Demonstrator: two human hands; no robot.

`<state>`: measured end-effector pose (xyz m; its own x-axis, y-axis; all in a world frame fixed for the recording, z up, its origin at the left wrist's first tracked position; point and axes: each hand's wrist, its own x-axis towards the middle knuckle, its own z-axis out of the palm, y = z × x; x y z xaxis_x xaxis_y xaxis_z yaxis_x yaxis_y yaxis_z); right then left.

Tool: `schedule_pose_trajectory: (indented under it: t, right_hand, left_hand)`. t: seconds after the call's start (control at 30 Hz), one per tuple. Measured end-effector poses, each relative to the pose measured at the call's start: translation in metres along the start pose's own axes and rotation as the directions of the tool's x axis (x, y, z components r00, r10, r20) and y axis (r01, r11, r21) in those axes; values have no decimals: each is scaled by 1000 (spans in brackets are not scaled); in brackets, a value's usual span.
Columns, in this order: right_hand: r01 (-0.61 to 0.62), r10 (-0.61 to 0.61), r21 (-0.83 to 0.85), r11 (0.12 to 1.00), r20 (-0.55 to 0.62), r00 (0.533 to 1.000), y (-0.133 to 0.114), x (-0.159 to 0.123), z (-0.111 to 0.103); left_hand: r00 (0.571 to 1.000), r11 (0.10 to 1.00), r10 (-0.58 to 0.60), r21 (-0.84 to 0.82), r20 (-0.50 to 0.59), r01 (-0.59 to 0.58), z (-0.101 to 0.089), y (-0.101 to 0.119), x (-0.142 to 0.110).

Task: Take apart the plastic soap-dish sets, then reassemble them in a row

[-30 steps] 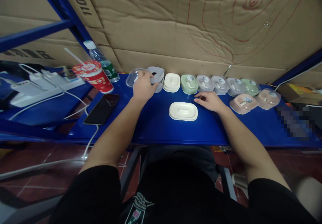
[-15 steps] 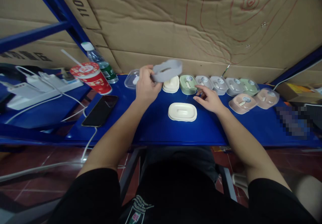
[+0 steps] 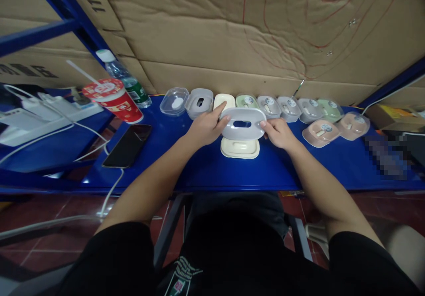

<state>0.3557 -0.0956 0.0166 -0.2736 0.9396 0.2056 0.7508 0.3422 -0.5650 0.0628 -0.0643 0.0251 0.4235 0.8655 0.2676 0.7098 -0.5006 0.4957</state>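
Note:
A grey oval plastic tray with a slot (image 3: 229, 130) is held up by its two ends, tilted so that its hollow side faces me. My left hand (image 3: 208, 126) grips the left end with the thumb over the rim. At the right end, my right hand (image 3: 279, 133) pinches the rim between thumb and fingers. Just below lies a cream oval plastic base (image 3: 239, 149) on the blue table, its back edge hidden by the tray. Behind my left hand stand a cream plastic piece (image 3: 225, 99) and another grey slotted tray (image 3: 199, 96).
Several lidded boxes line the back, among them a green box (image 3: 246, 102) and a pink box (image 3: 320, 133). A clear lid (image 3: 174, 102) lies at the left. Further left are a phone (image 3: 128, 145), a red cup (image 3: 116, 103), a bottle (image 3: 131, 83) and a power strip (image 3: 49, 118).
My left hand has brought the grey tray right and nearer, above the cream base. My right hand has taken hold of its other end. The other grey tray has come into view.

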Motion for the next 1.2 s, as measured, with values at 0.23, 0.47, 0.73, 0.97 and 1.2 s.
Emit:
schedule_pose_trajectory:
  t: [0.23,0.47,0.73,0.97,1.2]
  right_hand:
    - [-233,191,5,973,552,812,0,2,-8]
    - [-223,212,-57,973,596,774,4,4,-5]
    - [-198,209,-91,976,645,735,-1,2,-9]
    - [-98,189,-237,966,398,898,4,8,1]
    - [-129,262,-455,881,241,935,-3,8,11]
  left_hand:
    - [900,995,-58,-50,432,88,4,5,-1]
    - [836,991,-126,28,534,131,10,6,-1]
    - [750,985,-140,16,646,170,8,6,-1]
    - [888,992,-124,33,444,122,23,-6,4]
    - [927,991,-120,100,355,90,27,-3,6]
